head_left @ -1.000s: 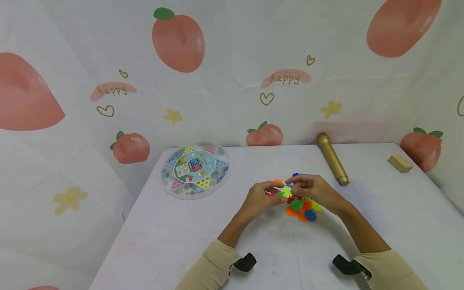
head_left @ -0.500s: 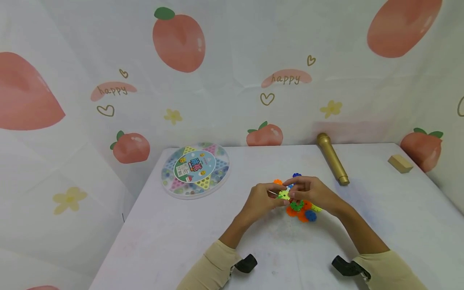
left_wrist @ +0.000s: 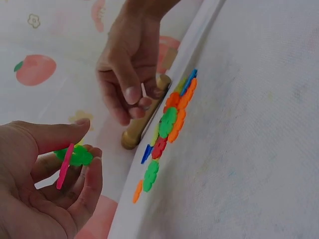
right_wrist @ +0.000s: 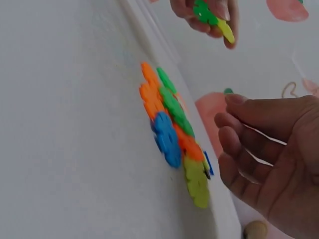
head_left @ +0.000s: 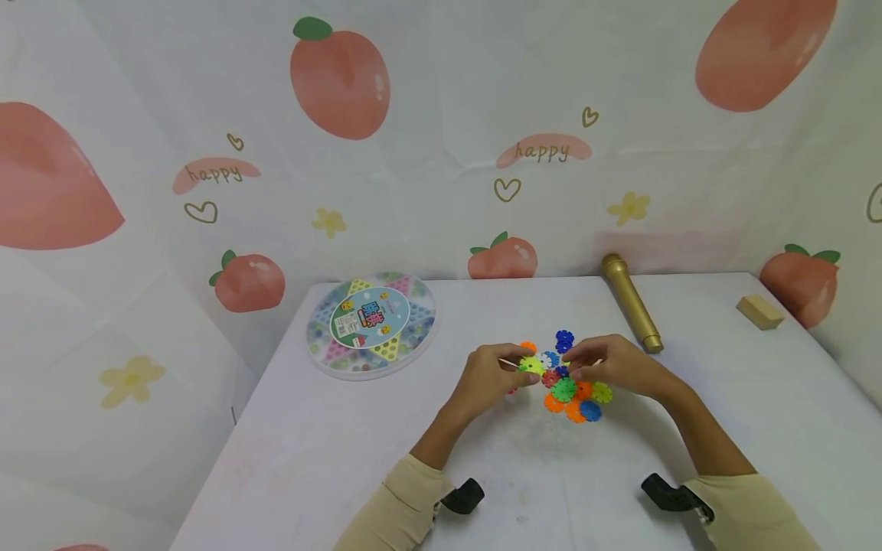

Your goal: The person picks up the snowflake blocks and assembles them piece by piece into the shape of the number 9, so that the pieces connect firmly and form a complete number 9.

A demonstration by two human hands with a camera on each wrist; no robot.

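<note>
My left hand point(head_left: 488, 379) pinches a small cluster of notched snowflake discs between thumb and fingers. A yellow disc point(head_left: 530, 365) shows in the head view. The left wrist view shows a pink disc point(left_wrist: 65, 167) edge-on against a green disc point(left_wrist: 79, 156). My right hand point(head_left: 615, 366) hovers just right of the left one, with fingers loosely bent and nothing visible between them in the right wrist view. Beneath the hands lies a pile of loose snowflake discs, among them a green disc point(head_left: 563, 390), a blue disc point(head_left: 590, 411) and a red disc point(left_wrist: 159, 148).
A round Chinese checkers-style board point(head_left: 372, 325) lies at the table's back left. Behind the right hand is a gold microphone-shaped object point(head_left: 631, 302). A wooden block point(head_left: 760, 311) sits at the back right. The white table point(head_left: 331, 459) meets a peach-printed cloth behind.
The right hand has come away from the yellow disc and shifted right. The left hand has drawn slightly left with the joined discs, uncovering more of the pile between the hands.
</note>
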